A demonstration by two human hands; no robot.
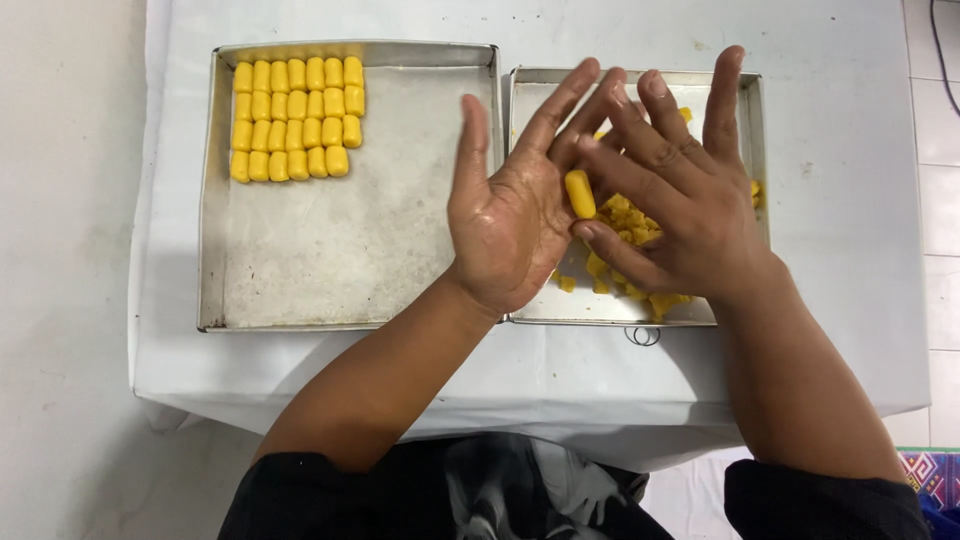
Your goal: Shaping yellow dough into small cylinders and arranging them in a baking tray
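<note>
Presently: dough piece [579, 193], yellow, soft, likely sticky, lies between left hand [510, 215] and right hand [680, 205], both flat with fingers spread; best cradled on the palm. Right tray [735, 85] holds scraps [625, 225]; left tray [350, 250], rolled rows [297, 120].

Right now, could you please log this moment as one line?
left hand: open, yellow dough roll on palm | right hand: rolling it | left tray: shaped rows

Yellow dough pieces [296, 118], grey metal trays [350, 240], white tablecloth [850, 250].
</note>
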